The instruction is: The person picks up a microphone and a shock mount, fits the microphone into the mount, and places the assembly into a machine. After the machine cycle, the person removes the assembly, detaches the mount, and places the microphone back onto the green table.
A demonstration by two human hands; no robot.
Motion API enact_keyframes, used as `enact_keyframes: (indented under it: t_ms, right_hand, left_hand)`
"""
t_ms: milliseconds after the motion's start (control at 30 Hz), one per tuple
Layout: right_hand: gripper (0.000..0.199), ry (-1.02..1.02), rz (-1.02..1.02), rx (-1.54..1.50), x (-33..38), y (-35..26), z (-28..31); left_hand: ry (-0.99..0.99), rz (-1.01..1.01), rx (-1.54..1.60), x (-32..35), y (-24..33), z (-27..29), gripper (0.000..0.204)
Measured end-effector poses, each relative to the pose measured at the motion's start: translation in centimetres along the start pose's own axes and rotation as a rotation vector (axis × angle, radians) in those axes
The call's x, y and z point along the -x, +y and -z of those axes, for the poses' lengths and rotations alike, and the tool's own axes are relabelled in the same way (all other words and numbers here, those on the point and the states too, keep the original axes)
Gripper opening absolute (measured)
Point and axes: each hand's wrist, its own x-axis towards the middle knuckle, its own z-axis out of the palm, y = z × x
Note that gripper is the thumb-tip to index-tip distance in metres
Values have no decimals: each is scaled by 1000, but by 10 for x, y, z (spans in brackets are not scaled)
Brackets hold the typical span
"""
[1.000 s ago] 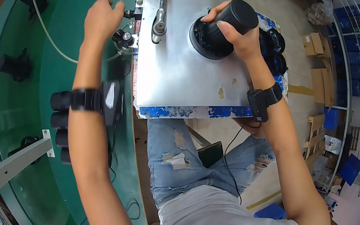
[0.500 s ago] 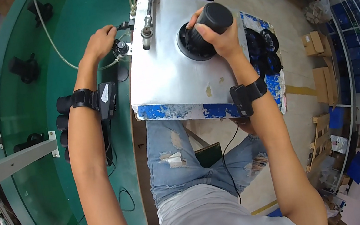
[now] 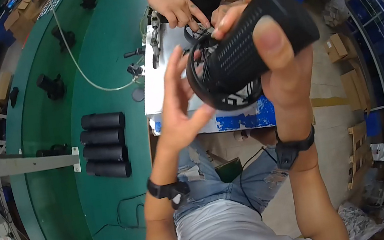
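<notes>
A black ribbed cylinder with a wide, open-spoked ring at its lower end (image 3: 242,56) is held up and tilted above the metal plate. My right hand (image 3: 277,56) grips its body, thumb across the near side. Beside the ring, my left hand (image 3: 180,104) is open, its fingers stretched out and thumb apart; whether it touches the rim I cannot tell. Underneath lies the silvery metal plate (image 3: 155,93), partly hidden by my hands. A toggle clamp (image 3: 156,37) stands at the plate's far left, and a black-handled valve (image 3: 133,53) sits at its left edge.
Across the plate, a co-worker's hand (image 3: 179,9) reaches to another black ring (image 3: 194,34). Several black cylinders (image 3: 105,146) lie in a row on the green bench (image 3: 113,195). A pale hose (image 3: 78,67) runs to the plate's left side. A grey bar (image 3: 18,165) crosses at left.
My right hand has lifted the cylinder off the plate toward me. My left hand has left the valve and come to the ring. The co-worker's hands have moved in over the plate's far end.
</notes>
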Motion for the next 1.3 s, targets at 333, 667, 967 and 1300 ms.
enact_keyframes:
  t_ms: [333, 667, 967, 1300]
  right_hand:
    - [38, 241, -236, 81, 52, -56, -34]
    - [37, 16, -33, 113, 78, -50, -3]
    - [44, 205, -167, -65, 84, -88, -27]
    - [51, 211, -164, 58, 90, -86, -32]
  left_hand:
    - [66, 267, 79, 63, 1, -40, 110]
    - [51, 343, 123, 83, 8, -53, 122]
    - [17, 276, 100, 91, 22, -60, 108]
    - [31, 248, 28, 95, 12, -53, 113]
